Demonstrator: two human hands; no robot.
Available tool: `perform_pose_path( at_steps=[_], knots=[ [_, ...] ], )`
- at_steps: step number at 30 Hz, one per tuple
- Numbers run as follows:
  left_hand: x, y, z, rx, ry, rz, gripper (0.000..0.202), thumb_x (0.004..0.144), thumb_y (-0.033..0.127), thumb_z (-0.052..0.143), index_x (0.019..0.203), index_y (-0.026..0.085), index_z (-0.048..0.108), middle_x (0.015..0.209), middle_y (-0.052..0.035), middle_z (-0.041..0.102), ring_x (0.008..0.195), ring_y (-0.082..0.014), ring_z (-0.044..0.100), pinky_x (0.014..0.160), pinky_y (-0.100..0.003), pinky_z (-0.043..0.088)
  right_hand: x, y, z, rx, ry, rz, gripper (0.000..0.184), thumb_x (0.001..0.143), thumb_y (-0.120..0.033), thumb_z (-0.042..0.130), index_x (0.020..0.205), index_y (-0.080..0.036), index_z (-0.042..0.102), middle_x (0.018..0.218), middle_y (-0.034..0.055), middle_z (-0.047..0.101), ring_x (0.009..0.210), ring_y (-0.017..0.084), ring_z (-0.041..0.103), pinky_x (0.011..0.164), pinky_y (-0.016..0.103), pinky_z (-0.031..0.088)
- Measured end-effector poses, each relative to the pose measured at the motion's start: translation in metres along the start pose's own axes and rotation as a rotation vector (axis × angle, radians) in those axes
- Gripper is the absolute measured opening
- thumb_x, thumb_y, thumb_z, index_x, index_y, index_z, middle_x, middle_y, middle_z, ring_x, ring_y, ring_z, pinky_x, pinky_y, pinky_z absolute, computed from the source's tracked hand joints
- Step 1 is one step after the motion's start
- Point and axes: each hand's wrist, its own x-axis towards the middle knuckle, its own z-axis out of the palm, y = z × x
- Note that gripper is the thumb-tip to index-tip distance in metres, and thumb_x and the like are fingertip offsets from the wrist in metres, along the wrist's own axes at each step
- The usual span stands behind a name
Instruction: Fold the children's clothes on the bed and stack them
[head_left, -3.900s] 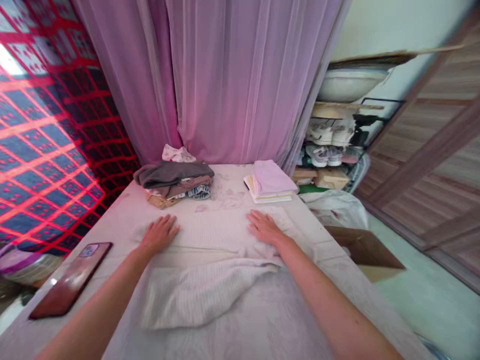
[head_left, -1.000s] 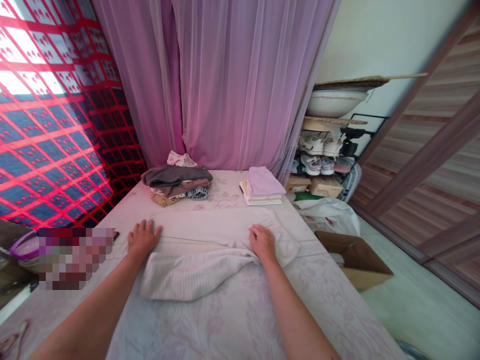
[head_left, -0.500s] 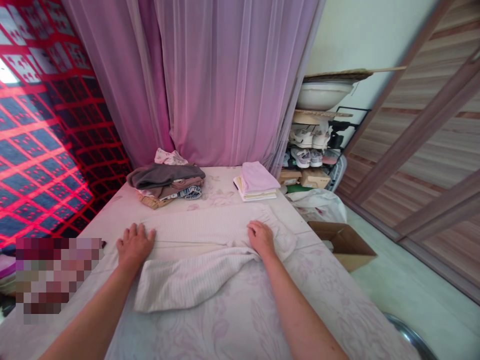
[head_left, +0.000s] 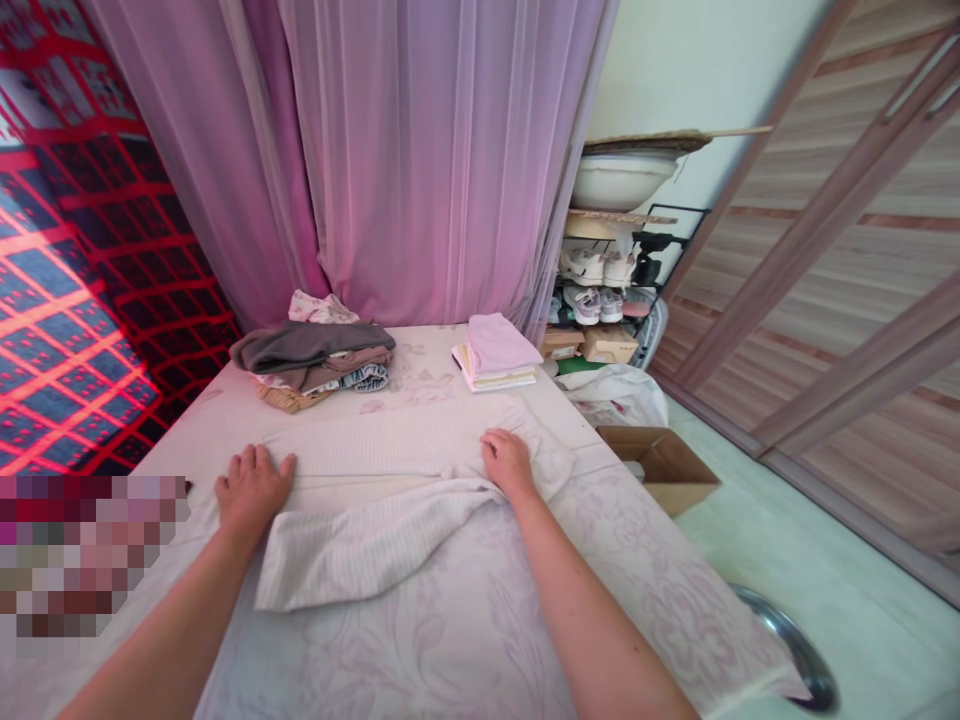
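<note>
Red-checked curtain: far left, sunlit in part.
Left hand: one, flat, fingers slightly apart, at the garment's left end.
Clothes pile: one, loosely heaped.
Purple curtain: behind the surface, which wears a pale floral cover.
Ribbed garment: one, pale, laid across the surface between the hands.
Folded stack: one, pink on top.
Right hand: one, on the garment, fingers together; cannot tell whether they grip.
Rack: two white shoes, two greyish shoes; white bowl above.
Carton: open, a pale item partly visible inside.
Metal basin: one, on the floor; contents hidden.
</note>
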Motion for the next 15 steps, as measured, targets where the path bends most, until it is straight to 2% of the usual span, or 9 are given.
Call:
perform_pose_path(
  at_steps=[15],
  knots=[
    [0.0026, -0.0019, 0.0058, 0.023, -0.005, -0.023, 0.059, 0.089, 0.047, 0.025, 0.127, 0.008, 0.05, 0.137, -0.0219, 0.047, 0.128, -0.0354, 0.039, 0.095, -0.05, 0.036, 0.001, 0.0074, 0.0048, 0.058, 0.006, -0.029, 0.025, 0.083, -0.017, 0.049, 0.091, -0.02, 0.072, 0.108, 0.0053, 0.071, 0.106, 0.018, 0.06, 0.099, 0.029, 0.038]
  ],
)
